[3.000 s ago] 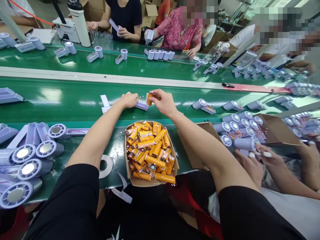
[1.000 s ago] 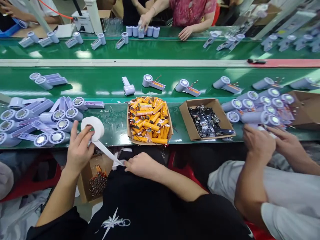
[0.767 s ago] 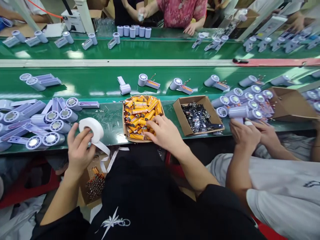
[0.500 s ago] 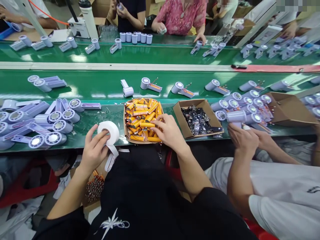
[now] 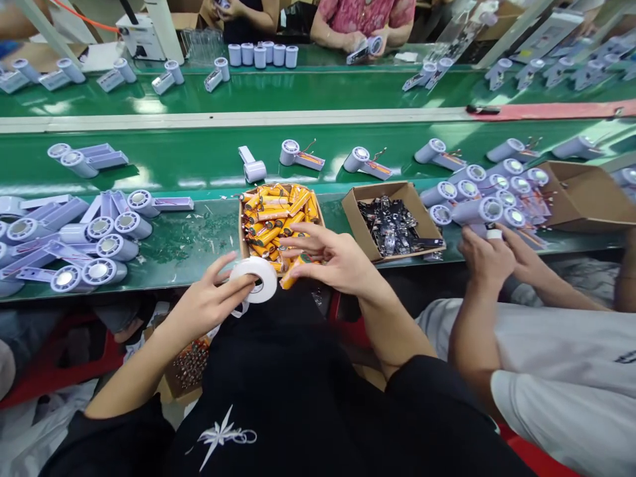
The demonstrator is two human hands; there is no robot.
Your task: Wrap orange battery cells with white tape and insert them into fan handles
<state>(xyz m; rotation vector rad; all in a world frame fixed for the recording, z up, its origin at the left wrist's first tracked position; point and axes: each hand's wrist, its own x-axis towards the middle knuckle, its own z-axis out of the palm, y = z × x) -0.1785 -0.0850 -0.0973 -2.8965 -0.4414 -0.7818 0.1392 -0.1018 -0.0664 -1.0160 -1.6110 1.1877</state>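
My left hand point(image 5: 203, 301) grips a roll of white tape point(image 5: 268, 278), its fingertips pushed into the core and a loose end hanging below. Between the thumb and fingers of my right hand point(image 5: 345, 260) is an orange cylindrical battery point(image 5: 292, 274), tilted, just right of the roll. Behind both hands a cardboard box point(image 5: 241, 233) holds a heap of similar orange batteries point(image 5: 271, 211). My right fingers partly cover its near right corner.
Right of the batteries stands a cardboard box point(image 5: 355, 222) of dark circuit boards. Pale purple fan housings point(image 5: 116, 246) pile up at left, and others ride the green conveyor point(image 5: 199, 156). A co-worker's hands point(image 5: 487, 258) hold a housing at right. More people sit across the line.
My right hand has lifted a battery from the box and drawn it toward me. My left hand has moved right with the tape roll, bringing the two close together.
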